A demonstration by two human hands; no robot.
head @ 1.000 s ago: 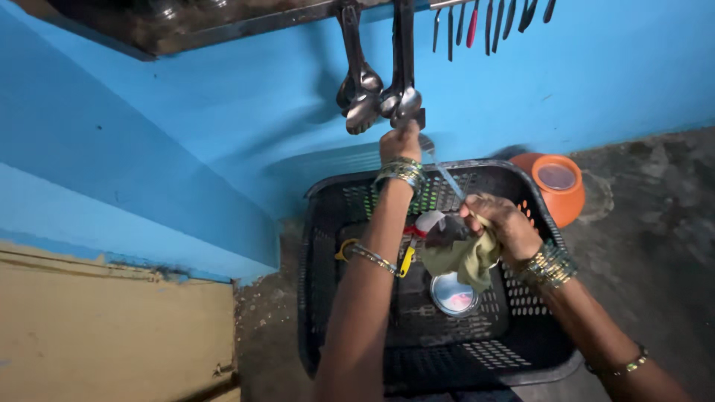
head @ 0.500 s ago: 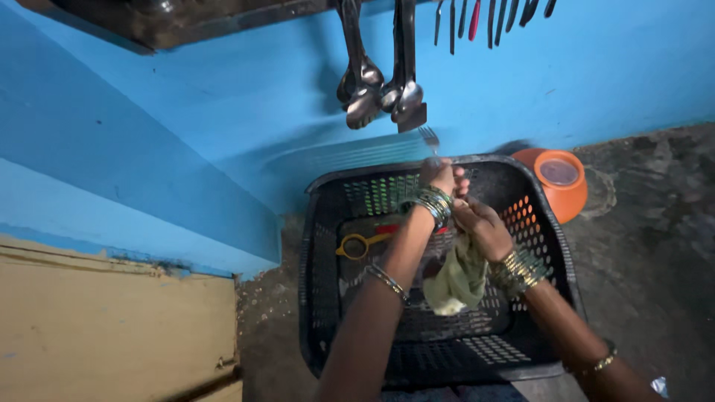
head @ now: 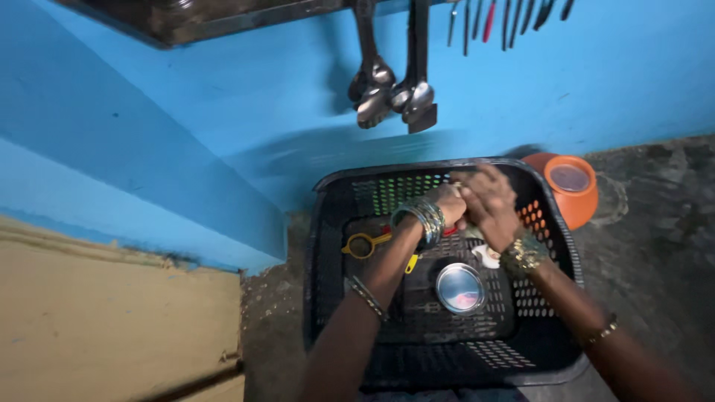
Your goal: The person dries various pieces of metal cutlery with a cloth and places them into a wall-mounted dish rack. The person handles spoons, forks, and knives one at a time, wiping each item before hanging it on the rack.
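My left hand (head: 447, 202) and my right hand (head: 488, 207) are pressed together over the far half of a black slotted plastic basket (head: 328, 298). Both have closed fingers. They are bunched around a pale green cloth (head: 474, 232), of which only a sliver shows beneath them. Both wrists wear several bangles. Below the hands, on the basket's floor, stands a round steel cup (head: 459, 288) seen from above. A small white item (head: 488, 257) lies beside my right wrist. A yellow ring-shaped strainer (head: 363, 244) lies to the left of my left forearm.
An orange lidded container (head: 570, 186) stands just behind the basket's right corner on the rough grey floor (head: 655, 223). Steel ladles (head: 387, 93) hang from a dark shelf against the blue wall (head: 223, 126). More utensils (head: 491, 18) hang at top right. A tan surface (head: 97, 320) lies at the left.
My left hand came down from the hanging ladles to meet my right hand. The cloth that hung open from my right hand is now bunched between both hands, and the steel cup is uncovered.
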